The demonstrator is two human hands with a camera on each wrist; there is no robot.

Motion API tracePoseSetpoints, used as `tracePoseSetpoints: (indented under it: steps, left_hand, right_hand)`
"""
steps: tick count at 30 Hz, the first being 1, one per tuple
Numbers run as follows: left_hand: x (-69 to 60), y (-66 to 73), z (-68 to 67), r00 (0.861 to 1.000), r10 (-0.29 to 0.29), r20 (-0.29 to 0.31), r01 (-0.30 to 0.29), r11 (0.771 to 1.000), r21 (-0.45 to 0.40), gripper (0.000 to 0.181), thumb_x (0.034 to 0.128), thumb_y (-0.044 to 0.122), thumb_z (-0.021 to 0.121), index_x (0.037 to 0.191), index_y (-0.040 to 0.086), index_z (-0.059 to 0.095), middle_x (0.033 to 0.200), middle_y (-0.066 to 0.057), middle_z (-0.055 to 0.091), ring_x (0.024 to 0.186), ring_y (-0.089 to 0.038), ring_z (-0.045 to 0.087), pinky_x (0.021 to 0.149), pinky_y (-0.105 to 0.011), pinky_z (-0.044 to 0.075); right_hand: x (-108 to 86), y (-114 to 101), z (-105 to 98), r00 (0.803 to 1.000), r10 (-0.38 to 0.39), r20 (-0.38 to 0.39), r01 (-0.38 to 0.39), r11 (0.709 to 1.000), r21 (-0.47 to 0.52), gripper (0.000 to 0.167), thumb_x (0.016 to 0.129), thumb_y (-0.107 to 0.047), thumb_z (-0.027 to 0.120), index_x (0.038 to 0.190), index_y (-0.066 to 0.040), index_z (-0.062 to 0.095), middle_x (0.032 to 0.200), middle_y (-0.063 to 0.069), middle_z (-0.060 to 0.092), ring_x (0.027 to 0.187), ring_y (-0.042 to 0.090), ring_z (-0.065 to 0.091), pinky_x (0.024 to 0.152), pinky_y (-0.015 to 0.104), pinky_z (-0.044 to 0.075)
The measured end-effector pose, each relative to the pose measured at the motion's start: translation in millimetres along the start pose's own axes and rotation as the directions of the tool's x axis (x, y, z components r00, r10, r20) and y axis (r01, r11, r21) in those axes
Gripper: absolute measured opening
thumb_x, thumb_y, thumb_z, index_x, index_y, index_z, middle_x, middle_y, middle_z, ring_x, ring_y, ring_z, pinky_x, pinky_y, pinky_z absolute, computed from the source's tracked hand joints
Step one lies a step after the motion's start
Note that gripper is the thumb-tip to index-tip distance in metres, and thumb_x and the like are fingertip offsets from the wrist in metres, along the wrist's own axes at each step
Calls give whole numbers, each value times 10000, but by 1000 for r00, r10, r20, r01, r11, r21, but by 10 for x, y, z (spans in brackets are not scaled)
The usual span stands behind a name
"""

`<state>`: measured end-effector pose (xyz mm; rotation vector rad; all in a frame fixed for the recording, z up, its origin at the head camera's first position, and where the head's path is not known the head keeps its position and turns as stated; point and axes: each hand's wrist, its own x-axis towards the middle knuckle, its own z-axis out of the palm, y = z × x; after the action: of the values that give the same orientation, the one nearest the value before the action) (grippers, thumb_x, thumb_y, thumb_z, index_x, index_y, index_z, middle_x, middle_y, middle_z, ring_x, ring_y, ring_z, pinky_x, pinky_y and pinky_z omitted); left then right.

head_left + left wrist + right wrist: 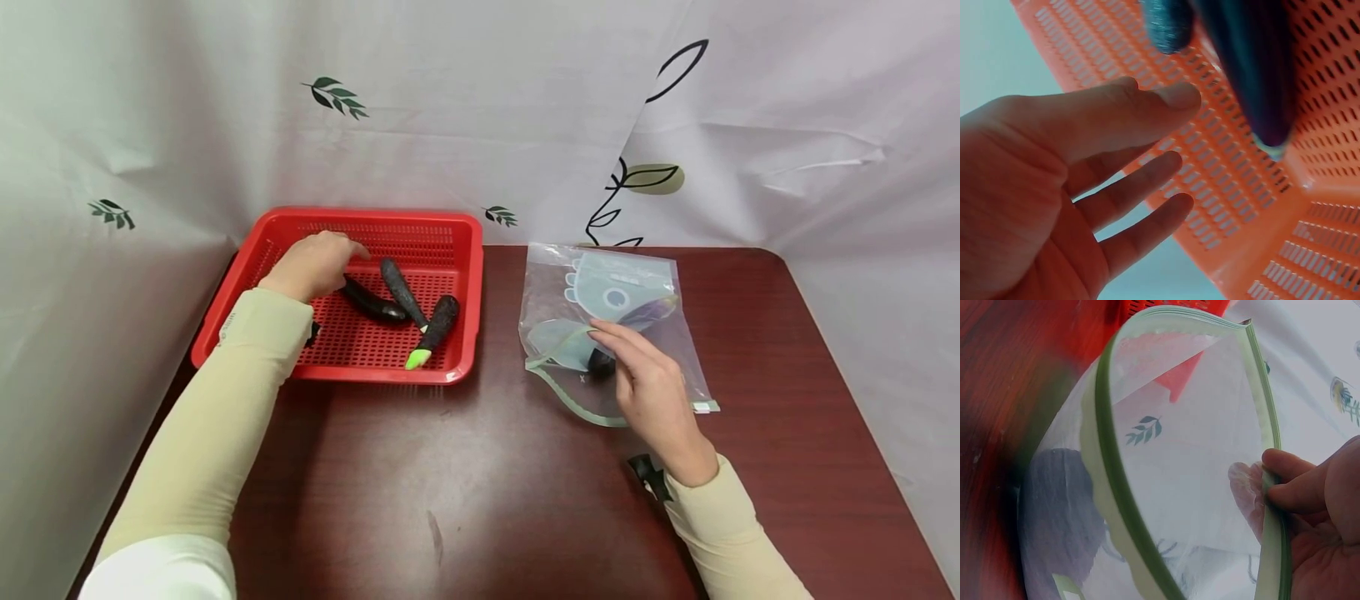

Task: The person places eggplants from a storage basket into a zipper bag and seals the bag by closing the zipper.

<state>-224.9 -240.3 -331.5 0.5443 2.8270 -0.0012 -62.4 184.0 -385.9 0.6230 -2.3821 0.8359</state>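
Note:
My left hand (315,262) is over the back left of the red basket (478,283), thumb and fingers extended and apart, holding nothing. Close by lies a glossy dark eggplant (372,304); the left wrist view shows a long dark purple vegetable (1254,69) with a pale tip beside the thumb. A dark, rough long vegetable (401,287) and another with a bright green end (438,325) rest in the basket. My right hand (656,396) pinches the green rim (1272,531) of a clear zip bag (543,283), whose mouth gapes. Inside, a dark vegetable (1063,512) shows through the film.
The basket and bag stand on a dark red-brown table (390,467). White cloth (450,108) with leaf prints hangs behind and along the sides. The bag's white slider (702,407) is at its right corner.

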Motion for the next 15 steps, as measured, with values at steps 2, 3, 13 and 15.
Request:
tracePoseSetpoints:
  steps: [2,3,13,15]
  left_hand:
    - [11,-38,28,1000,1,11,-2,1000,3,491,819,-121,697,1298,-29,638,1278,-277,607,1193,-437,552,1002,-576,437]
    - [19,-58,42,1000,0,18,-1,1000,3,495,817,-123,696,1300,-31,635,1279,-274,607,1194,-432,553,1000,-571,441]
    - [79,-177,146,997,7,73,-9,1000,23,484,809,-130,683,1281,-31,652,1238,-260,637,1167,-415,580,990,-550,457]
    - [81,-199,168,997,8,81,-9,1000,15,487,806,-134,680,1280,-30,652,1237,-262,639,1165,-418,585,982,-549,465]
  right_hand:
    - [1,-1,2,1000,4,5,-4,1000,-2,460,851,224,529,1189,-20,723,1284,29,677,1102,199,673,696,253,432]
    - [2,-1,3,1000,6,7,-6,1000,-3,459,852,224,528,1188,-20,723,1284,29,677,1101,199,673,695,254,432]
    - [-4,-1,1,1000,11,20,-11,1000,-17,457,852,223,524,1189,-16,720,1278,39,678,1067,202,676,656,264,418]
    - [-4,1,3,1000,8,20,-8,1000,-19,456,851,224,526,1187,-16,720,1275,41,679,1067,204,678,659,278,430]
